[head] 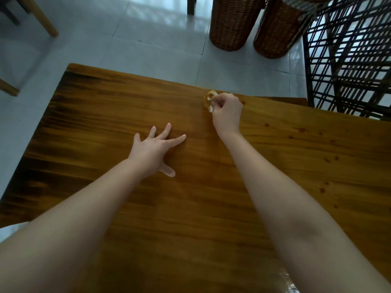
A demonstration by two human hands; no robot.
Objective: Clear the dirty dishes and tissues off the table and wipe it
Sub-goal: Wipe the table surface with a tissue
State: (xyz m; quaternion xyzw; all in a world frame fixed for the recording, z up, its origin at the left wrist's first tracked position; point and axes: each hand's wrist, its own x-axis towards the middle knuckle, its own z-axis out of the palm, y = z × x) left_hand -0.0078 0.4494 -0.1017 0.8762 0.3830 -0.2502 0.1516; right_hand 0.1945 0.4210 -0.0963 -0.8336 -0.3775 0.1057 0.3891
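A brown wooden table [105, 134] fills most of the view. My left hand [155, 148] rests flat on it near the middle, fingers spread, holding nothing. My right hand [227, 115] reaches to the far edge with its fingers closed on a small clear glass [208, 99] that looks amber against the wood. Small reddish-brown spots [300, 130] dot the right part of the tabletop. No tissues or other dishes are in view.
Beyond the far edge, two wicker baskets [232, 24] stand on the pale tiled floor. A dark lattice-backed chair [349, 60] stands at the back right. Wooden chair legs [42, 20] show at the upper left.
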